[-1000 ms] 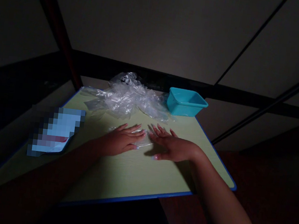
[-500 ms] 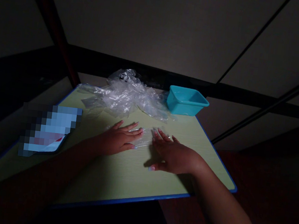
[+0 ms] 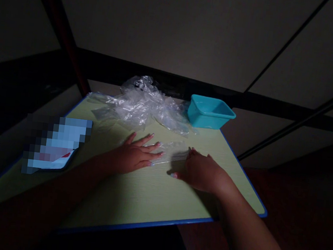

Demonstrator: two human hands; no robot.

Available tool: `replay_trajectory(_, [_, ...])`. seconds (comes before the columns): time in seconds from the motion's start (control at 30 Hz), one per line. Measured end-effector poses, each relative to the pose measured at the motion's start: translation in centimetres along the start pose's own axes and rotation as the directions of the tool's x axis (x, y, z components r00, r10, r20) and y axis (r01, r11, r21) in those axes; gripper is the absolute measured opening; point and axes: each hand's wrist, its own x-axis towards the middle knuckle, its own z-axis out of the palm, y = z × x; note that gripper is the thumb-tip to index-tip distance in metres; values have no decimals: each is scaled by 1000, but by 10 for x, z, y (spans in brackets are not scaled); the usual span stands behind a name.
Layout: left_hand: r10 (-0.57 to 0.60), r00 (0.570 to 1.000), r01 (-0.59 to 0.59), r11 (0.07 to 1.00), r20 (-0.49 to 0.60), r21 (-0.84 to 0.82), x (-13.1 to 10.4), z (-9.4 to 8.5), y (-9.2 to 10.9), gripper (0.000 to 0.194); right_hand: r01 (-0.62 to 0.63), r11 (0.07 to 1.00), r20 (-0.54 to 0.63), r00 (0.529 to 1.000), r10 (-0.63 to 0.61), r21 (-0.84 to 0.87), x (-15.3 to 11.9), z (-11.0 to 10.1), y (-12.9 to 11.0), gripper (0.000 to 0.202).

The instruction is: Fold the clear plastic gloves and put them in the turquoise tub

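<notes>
A clear plastic bag lies flat on the light table, between my two hands. My left hand rests palm down on the bag's left part, its fingers spread. At the bag's right end is my right hand, palm down, with the fingertips touching the edge of the plastic and the thumb held apart toward the left. Nothing is seen gripped in either hand. Behind them sits a crumpled heap of clear plastic bags.
A turquoise plastic basket stands at the table's back right corner. On the left side lies a phone, its screen partly pixelated. Dark-framed panels rise behind the table.
My right hand has slid right along the bag to its end, uncovering more of the plastic, and its fingers are more bent. My left hand's fingers have spread wider.
</notes>
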Motion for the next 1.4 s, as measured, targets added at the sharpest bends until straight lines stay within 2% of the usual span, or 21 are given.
replay_trajectory(0.1, [2,1000,-2,1000,-1,2,1,0,1,44,-75,997,-163,984,71,-17,5,1,0,74])
replay_trajectory(0.17, [7,1000,-7,1000,-8,9,1,1,0,44,51,999,-218,975,-49,4,10,4,-1,80])
replay_trajectory(0.27, [15,1000,-14,1000,-22,24,1,3,-2,44,271,962,-165,951,-261,39,18,12,-5,79])
replay_trajectory(0.33, [18,999,-17,999,-32,28,1,4,-3,43,305,950,-166,942,-292,61,25,17,-8,76])
replay_trajectory(0.5, [19,998,-17,999,-52,30,1,4,-1,36,278,955,-193,948,-255,106,40,26,-12,72])
replay_trajectory(0.63, [10,999,-8,999,-47,36,1,3,0,31,236,965,-168,962,-216,111,47,27,-9,73])
replay_trajectory(0.77, [-2,999,3,999,-35,48,0,1,2,35,167,980,-134,979,-151,111,48,23,-7,80])
replay_trajectory(1.03, [-7,1000,7,1000,-26,16,0,0,3,46,49,996,-60,997,-44,81,48,16,1,74])
replay_trajectory(1.1, [-6,1000,6,1000,-27,9,0,0,2,47,1,998,-92,996,5,68,51,18,4,75])
replay_trajectory(1.17, [-5,1000,5,1000,-27,11,1,1,2,47,-23,998,-182,983,34,64,53,19,5,74])
replay_trajectory(1.23, [-8,1000,8,1000,-25,17,0,1,2,46,23,998,-295,956,-3,63,55,21,5,70])
replay_trajectory(1.3, [-12,999,12,1000,-35,23,0,1,3,44,129,991,-357,928,-106,42,56,23,2,65])
replay_trajectory(1.4, [3,997,-1,1000,-77,29,-1,1,4,33,284,959,-319,909,-268,4,57,27,-3,64])
